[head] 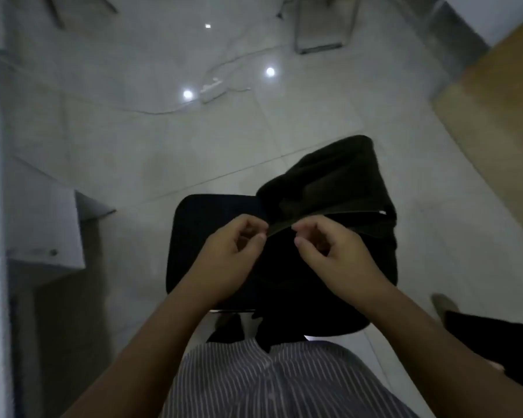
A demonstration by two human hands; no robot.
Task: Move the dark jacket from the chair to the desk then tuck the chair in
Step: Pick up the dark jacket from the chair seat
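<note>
The wooden desk (492,95) runs off toward the upper right, well apart from the black chair (212,236) that stands on the pale tiled floor (133,146) right in front of the person. The dark jacket (329,188) is still on the chair, bunched over the seat's right half and spilling past its far right corner, with a paler band of hem or collar running across it. It looks soft and limp, light enough for two hands, and likely to sag and trail if lifted by one point only. The left hand (233,245) and right hand (329,251) sit close together at the near end of that band, fingers curled in a pinch; from here both seem closed on the jacket's edge, though the blur leaves the exact contact uncertain. A wider two-point hold along that band would probably carry it best.
</note>
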